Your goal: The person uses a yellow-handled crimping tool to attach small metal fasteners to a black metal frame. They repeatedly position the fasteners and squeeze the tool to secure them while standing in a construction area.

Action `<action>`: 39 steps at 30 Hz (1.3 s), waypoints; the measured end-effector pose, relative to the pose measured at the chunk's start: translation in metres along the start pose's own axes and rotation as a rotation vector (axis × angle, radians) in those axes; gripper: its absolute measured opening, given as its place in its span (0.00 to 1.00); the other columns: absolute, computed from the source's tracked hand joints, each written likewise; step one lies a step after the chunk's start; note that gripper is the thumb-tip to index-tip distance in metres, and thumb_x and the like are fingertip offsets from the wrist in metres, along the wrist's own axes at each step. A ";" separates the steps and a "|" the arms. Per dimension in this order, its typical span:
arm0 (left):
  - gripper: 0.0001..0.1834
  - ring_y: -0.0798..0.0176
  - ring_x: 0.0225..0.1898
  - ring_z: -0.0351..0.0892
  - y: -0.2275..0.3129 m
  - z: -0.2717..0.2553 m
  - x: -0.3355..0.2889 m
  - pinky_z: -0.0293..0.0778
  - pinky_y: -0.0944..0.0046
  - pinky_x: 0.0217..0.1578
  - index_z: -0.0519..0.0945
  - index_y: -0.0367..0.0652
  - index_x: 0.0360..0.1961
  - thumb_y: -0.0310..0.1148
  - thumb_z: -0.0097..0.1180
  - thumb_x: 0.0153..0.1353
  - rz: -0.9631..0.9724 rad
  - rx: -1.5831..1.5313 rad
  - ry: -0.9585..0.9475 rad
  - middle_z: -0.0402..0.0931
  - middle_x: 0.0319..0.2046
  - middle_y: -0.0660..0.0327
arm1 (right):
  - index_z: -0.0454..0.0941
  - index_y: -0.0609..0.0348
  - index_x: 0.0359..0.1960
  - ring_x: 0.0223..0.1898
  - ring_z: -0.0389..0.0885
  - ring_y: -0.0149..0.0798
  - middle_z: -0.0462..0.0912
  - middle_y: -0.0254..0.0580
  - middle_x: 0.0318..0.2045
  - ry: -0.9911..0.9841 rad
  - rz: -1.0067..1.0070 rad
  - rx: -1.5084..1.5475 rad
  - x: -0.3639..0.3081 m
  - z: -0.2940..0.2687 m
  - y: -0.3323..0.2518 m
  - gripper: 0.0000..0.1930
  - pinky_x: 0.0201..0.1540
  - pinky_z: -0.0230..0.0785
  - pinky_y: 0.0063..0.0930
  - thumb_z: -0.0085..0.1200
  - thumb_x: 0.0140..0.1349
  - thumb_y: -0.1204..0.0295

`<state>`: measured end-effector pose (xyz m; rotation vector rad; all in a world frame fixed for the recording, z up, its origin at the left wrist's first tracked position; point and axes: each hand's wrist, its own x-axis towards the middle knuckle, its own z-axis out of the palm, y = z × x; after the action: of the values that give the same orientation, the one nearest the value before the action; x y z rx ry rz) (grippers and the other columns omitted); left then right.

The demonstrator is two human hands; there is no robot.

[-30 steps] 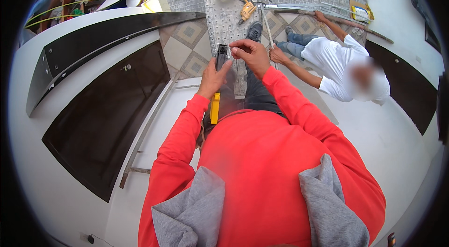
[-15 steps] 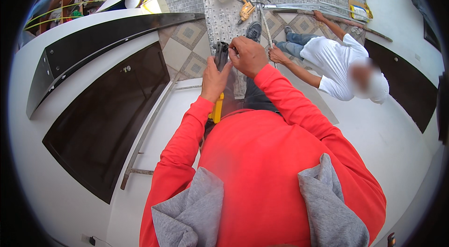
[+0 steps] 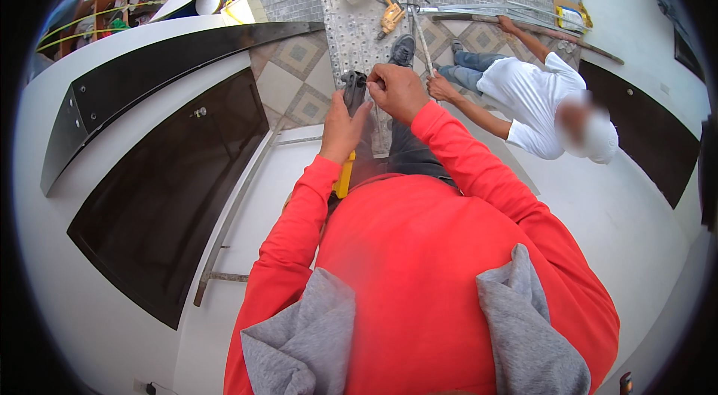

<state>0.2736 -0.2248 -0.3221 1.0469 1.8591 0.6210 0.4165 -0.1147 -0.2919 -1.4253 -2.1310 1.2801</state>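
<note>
Near the frame's upper centre, the left hand grips a dark tool; the right hand curls at its tip, any hold hidden.

Left hand grips a dark tool — right hand at its end (yellow drill lying beyond).

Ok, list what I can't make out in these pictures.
All in the head view:
Right hand: anything it pinches, hidden by the hand itself.
Black object: lower part, covered by the left hand.
Yellow object: partly hidden by the left sleeve.
Yellow drill: any bit, too small.
Small object, lower right: cut off by the edge.
</note>
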 end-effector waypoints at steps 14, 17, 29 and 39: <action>0.37 0.71 0.28 0.73 -0.004 -0.038 0.009 0.71 0.69 0.32 0.72 0.40 0.63 0.64 0.48 0.72 -0.401 -1.064 -0.599 0.75 0.35 0.67 | 0.82 0.64 0.40 0.27 0.80 0.23 0.84 0.32 0.27 0.020 0.212 0.383 -0.006 0.002 0.004 0.08 0.31 0.73 0.21 0.62 0.68 0.70; 0.39 0.71 0.28 0.73 -0.006 -0.039 0.009 0.72 0.69 0.32 0.72 0.40 0.64 0.65 0.48 0.71 -0.408 -1.100 -0.611 0.75 0.36 0.67 | 0.81 0.63 0.39 0.26 0.79 0.22 0.83 0.31 0.26 0.012 0.281 0.466 -0.008 0.009 0.008 0.09 0.29 0.71 0.20 0.62 0.68 0.69; 0.36 0.71 0.27 0.73 -0.012 -0.036 0.007 0.72 0.70 0.32 0.72 0.41 0.63 0.63 0.50 0.72 -0.386 -1.049 -0.574 0.74 0.35 0.67 | 0.81 0.61 0.39 0.23 0.75 0.21 0.81 0.29 0.25 -0.012 0.472 0.789 -0.008 0.014 0.001 0.08 0.26 0.68 0.18 0.63 0.69 0.69; 0.36 0.71 0.27 0.76 0.027 -0.032 -0.007 0.72 0.70 0.24 0.53 0.54 0.79 0.39 0.54 0.75 -0.114 -0.612 -0.285 0.77 0.45 0.61 | 0.81 0.60 0.42 0.27 0.78 0.22 0.81 0.31 0.29 -0.001 0.507 0.851 -0.017 0.010 0.013 0.06 0.31 0.72 0.18 0.58 0.71 0.71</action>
<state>0.2583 -0.2171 -0.2830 0.5826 1.3393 0.8521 0.4259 -0.1323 -0.3036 -1.5434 -0.9647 2.0072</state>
